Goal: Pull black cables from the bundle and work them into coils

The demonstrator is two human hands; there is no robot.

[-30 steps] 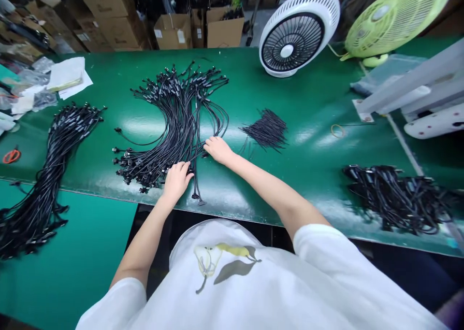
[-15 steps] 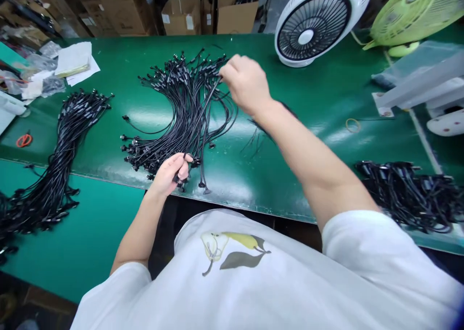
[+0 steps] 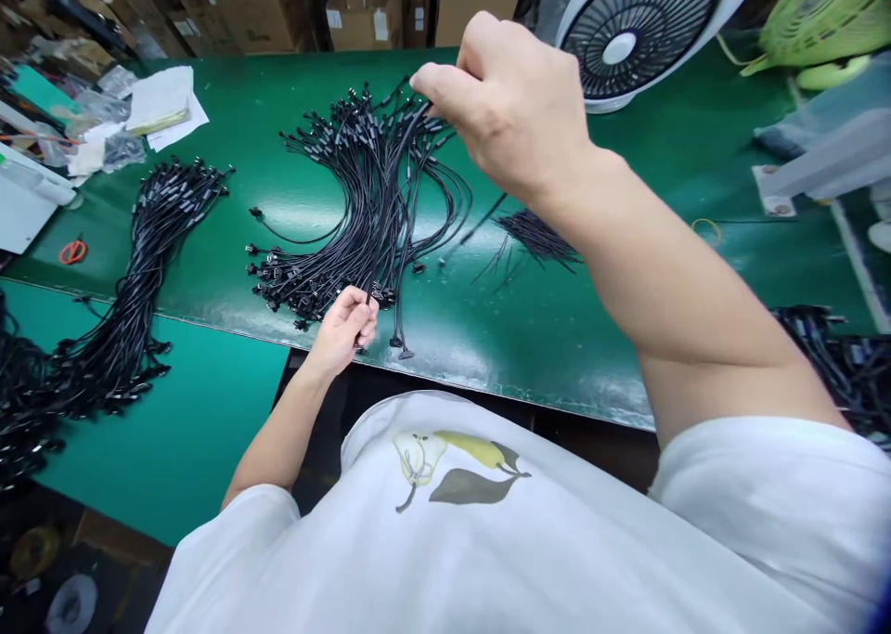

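Note:
Between my two hands a black cable (image 3: 392,184) is drawn out nearly straight. My left hand (image 3: 346,329) is closed on its lower end by the table's front edge. Raised higher, my right hand (image 3: 519,100) pinches the upper end between thumb and fingers; the fingertips are partly hidden. Under the held cable lies a loose, fanned pile of black cables (image 3: 348,198) with small connectors at both ends. A heap of thin black ties or wires (image 3: 535,235) lies to the right, partly behind my right forearm.
A second cable bundle (image 3: 157,235) lies at left, beside orange scissors (image 3: 72,252). More cables (image 3: 821,355) are at far right. A white fan (image 3: 619,49) and a green fan (image 3: 814,21) stand at the back of the green table (image 3: 264,82). Papers (image 3: 163,100) lie back left.
My right hand has risen toward the camera, still pinching the cable. My left hand stays closed near the table edge. The view has shifted, and the heap of thin black pieces shows more.

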